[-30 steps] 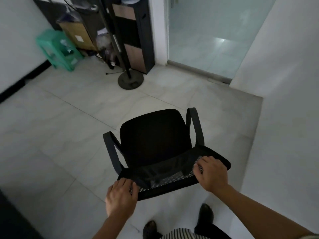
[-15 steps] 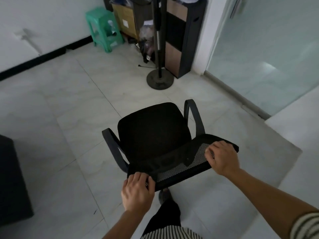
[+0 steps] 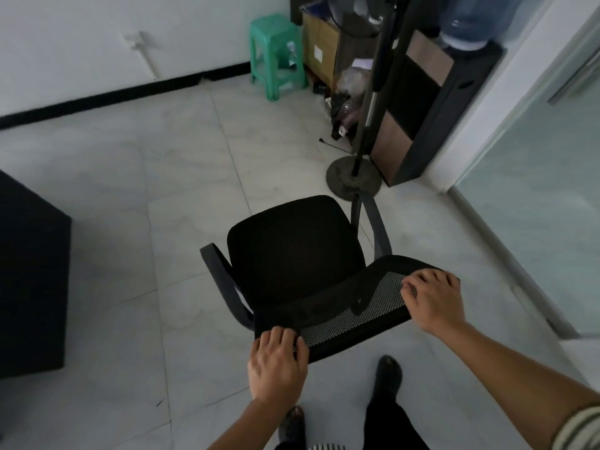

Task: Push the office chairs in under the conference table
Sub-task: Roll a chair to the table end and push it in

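Observation:
A black office chair (image 3: 292,251) with a mesh back and two armrests stands on the pale tiled floor right in front of me, its seat facing away. My left hand (image 3: 276,362) grips the left end of the backrest's top edge, fingers curled over it. My right hand (image 3: 433,300) grips the right end of the same edge. A dark block (image 3: 29,277) at the left edge looks like the end of the conference table; only its corner shows.
A round-based pole stand (image 3: 354,178) stands just beyond the chair's right armrest. Behind it are a dark cabinet (image 3: 418,102), a cardboard box (image 3: 319,50), bags and a green plastic stool (image 3: 276,56). A glass partition (image 3: 535,190) runs along the right. My feet are below the chair.
The view and the chair have swung left: the stool and stand moved right in frame, and the dark block came into view at left. Both hands kept their hold on the backrest.

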A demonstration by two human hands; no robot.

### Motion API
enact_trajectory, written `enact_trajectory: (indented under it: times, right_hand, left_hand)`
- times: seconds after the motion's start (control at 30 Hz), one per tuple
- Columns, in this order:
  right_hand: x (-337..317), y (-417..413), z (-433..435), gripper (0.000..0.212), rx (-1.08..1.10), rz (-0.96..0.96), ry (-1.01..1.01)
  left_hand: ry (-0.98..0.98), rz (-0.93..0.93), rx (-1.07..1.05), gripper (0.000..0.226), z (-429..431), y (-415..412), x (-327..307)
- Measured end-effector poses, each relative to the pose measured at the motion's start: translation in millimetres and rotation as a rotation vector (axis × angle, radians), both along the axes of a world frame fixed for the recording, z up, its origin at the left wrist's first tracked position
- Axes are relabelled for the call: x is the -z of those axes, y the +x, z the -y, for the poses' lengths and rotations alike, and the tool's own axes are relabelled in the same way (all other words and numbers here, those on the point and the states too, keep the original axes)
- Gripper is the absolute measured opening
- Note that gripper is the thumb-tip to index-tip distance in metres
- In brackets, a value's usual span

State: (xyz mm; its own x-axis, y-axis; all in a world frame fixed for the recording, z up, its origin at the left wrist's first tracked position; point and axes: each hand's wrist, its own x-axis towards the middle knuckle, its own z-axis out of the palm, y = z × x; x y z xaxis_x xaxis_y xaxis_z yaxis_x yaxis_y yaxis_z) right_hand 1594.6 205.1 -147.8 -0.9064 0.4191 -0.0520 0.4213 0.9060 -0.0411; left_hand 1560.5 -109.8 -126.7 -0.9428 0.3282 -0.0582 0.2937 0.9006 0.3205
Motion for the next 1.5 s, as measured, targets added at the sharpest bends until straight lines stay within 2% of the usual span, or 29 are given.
enact_trajectory:
  times: [0.17, 0.33, 0.7, 0.87, 1.0, 1.13, 1.27, 1.4, 1.5]
  right_hand:
    - [1, -88, -57, 0.050, -0.137, -0.022, -0.040]
    - [-4, -183, -104, 0.048, -0.285, 0.046, -0.044]
    - [-9, -361, -149, 0.047, -0.572, 0.143, -0.039]
    - [-13, -467, -137, 0.037, -0.676, 0.187, -0.018]
    - [-21, -541, -114, 0.035, -0.737, 0.266, 0.019]
    - [-26, -598, -92, 0.035, -0.825, 0.266, 0.042]
    - [-24, -666, -69, 0.040, -0.986, 0.321, 0.065]
    - [-25, -742, -33, 0.055, -1.165, 0.298, 0.087]
    - [-23, -798, 3, 0.054, -1.239, 0.274, 0.066]
  left_hand:
    - [0.017, -0.037, -0.168, 0.028, -56, -40, 3]
    - [0.005, -0.028, -0.353, 0.031, -114, -80, -2]
    - [0.034, 0.004, -0.600, 0.028, -190, -169, 0]
    - [0.077, -0.020, -0.677, 0.025, -204, -237, 4]
    - [0.087, -0.013, -0.733, 0.024, -204, -286, 1]
    - [0.094, -0.014, -0.785, 0.025, -198, -327, 2]
    - [0.090, -0.034, -0.872, 0.023, -194, -372, 3]
    - [0.081, -0.038, -1.008, 0.019, -189, -428, 4]
    - [0.077, -0.036, -1.123, 0.022, -180, -473, 4]
